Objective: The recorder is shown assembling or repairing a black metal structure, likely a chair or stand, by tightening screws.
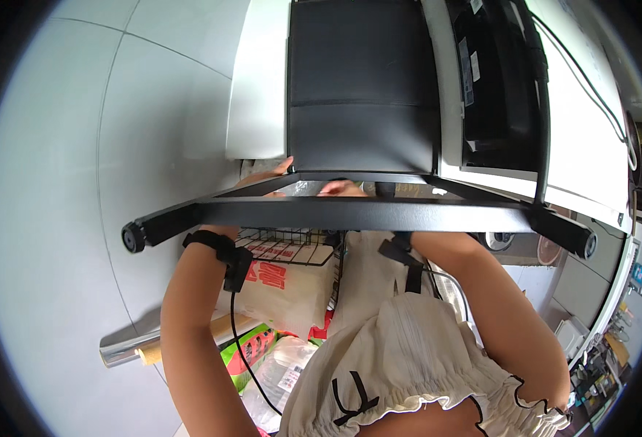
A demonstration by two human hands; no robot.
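A black metal frame [365, 215] with round feet at both ends of its near bar crosses the view, and a flat black panel [365, 95] rises behind it. My left hand [266, 176] wraps around the left side of the frame, one fingertip at the panel's lower left corner; its palm is partly hidden by the bars. Between the near bar and the panel, my right hand [341, 189] shows only in part, a little blurred. Its fingers look bent together and point left; whatever they hold, if anything, cannot be made out.
Under the bar sits a black wire basket [292, 251] beside a white bag [284, 288] with red print. Green and clear packages [263, 357] lie below, near a foil roll [128, 349]. At right stands a white cabinet [583, 109] next to a black appliance [496, 87].
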